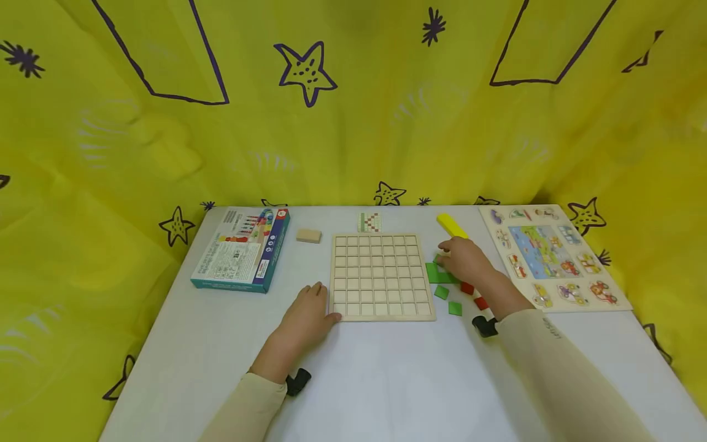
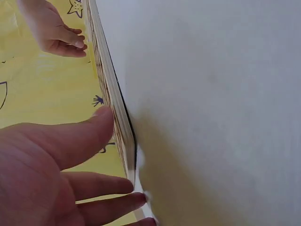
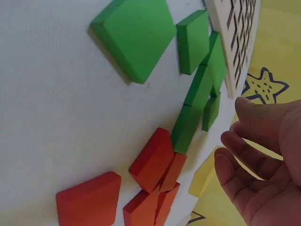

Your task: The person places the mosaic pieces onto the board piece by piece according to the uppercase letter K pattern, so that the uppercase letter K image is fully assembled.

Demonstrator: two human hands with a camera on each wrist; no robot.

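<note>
A wooden grid board [image 1: 381,318] with square cells lies flat in the middle of the white table. My left hand [image 1: 306,316] is at its near left corner, thumb and fingertips against the edge; in the left wrist view that hand [image 2: 51,179] has its fingers extended along the board's side [image 2: 110,89]. Right of the board, my right hand [image 1: 466,261] is over green square tiles [image 1: 441,292], hiding some of them. In the right wrist view its fingers [image 3: 235,165] are loosely bent with nothing visible between them. Red tiles [image 1: 482,303] lie close beside the green ones.
Behind the right hand lies a long yellow piece [image 1: 452,224]. A patterned card [image 1: 369,222] and a plain wooden block [image 1: 309,236] sit beyond the board. On the left is a game box [image 1: 234,261]; on the right, a picture puzzle board [image 1: 507,224]. Yellow cloth [image 1: 353,135] hangs behind.
</note>
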